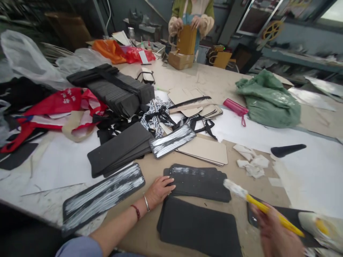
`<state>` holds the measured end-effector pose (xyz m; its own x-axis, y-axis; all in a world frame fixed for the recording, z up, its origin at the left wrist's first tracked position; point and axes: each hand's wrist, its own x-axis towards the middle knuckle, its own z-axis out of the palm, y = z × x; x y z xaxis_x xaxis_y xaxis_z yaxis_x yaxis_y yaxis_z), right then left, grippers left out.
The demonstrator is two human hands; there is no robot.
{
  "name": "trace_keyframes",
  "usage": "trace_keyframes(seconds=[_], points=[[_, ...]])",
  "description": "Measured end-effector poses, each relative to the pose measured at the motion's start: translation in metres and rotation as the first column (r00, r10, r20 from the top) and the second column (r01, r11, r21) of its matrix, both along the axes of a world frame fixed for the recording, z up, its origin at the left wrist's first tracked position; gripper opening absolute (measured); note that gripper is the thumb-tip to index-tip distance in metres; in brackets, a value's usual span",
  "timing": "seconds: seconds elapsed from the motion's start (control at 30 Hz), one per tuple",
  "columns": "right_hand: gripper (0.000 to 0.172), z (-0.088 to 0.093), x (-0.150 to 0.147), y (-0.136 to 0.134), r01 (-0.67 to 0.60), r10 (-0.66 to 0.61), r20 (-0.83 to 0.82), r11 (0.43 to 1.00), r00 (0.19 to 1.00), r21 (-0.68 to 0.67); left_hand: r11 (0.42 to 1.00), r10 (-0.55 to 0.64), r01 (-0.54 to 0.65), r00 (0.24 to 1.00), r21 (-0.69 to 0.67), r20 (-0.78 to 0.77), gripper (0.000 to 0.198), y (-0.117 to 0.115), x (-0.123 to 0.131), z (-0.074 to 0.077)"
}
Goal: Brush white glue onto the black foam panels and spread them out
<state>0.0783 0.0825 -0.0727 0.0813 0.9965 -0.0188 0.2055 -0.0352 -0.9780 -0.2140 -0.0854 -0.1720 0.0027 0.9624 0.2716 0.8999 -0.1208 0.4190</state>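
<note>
My left hand (158, 191) lies flat with fingers stretched, pressing the left end of a black foam strip (199, 182) that tops a small stack. My right hand (278, 233), blurred at the lower right, is closed round a yellow-handled glue brush (257, 201) whose white bristles hover over the strip's right end. Another black sheet (199, 228) lies just in front. A glue-streaked black strip (103, 196) rests to my left, and a second streaked one (173, 141) lies further back.
A stack of dark foam strips (119, 148), tan card pieces (206, 150), crumpled paper (252, 164), a green bag (269, 100) and red bags (64, 105) crowd the table. Across it, another person's hands (187, 23) hold a brown paper bag (186, 41).
</note>
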Motion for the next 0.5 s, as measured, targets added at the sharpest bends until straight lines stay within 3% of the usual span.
trace_keyframes(seconds=[0.1,0.23,0.37,0.5], points=[[0.039,-0.014,-0.07,-0.028,-0.076,0.033,-0.227,0.98,0.973,-0.182,1.0,-0.006,0.006,1.0,0.017,0.007,0.025,-0.001,0.0,-0.001],[0.045,-0.035,-0.144,-0.04,-0.223,0.14,-0.288,0.935,0.947,-0.277,0.999,0.008,-0.009,1.0,0.046,0.022,0.025,-0.001,0.0,-0.003],[0.049,-0.047,-0.159,-0.039,-0.267,0.204,-0.232,0.92,0.951,-0.286,0.999,0.02,-0.021,0.999,0.042,0.038,0.024,-0.001,0.0,-0.006],[0.049,-0.048,-0.138,-0.03,-0.21,0.176,-0.157,0.947,0.972,-0.245,0.999,-0.013,0.012,1.0,0.049,0.022,0.026,-0.001,0.0,-0.006]])
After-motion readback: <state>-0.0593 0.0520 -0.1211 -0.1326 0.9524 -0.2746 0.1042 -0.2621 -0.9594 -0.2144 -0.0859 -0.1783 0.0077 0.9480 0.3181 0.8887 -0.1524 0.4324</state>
